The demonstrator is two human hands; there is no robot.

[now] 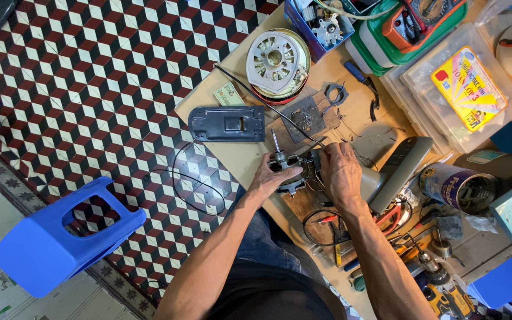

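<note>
A small electric motor (288, 169) with a metal shaft pointing up sits at the near edge of a wooden workbench (250, 154). My left hand (271, 178) grips the motor from the left side. On the motor's right side, my right hand (340, 172) closes over it, next to a grey plastic housing (395, 169). Thin wires trail from the motor across the bench.
A dark grey cover plate (226, 123) lies left on the bench, and a round white fan part (277, 59) behind it. Plastic boxes (454, 89), a multimeter (419, 21), a can (457, 186), pliers and drill bits crowd the right. A blue stool (66, 234) lies on the tiled floor.
</note>
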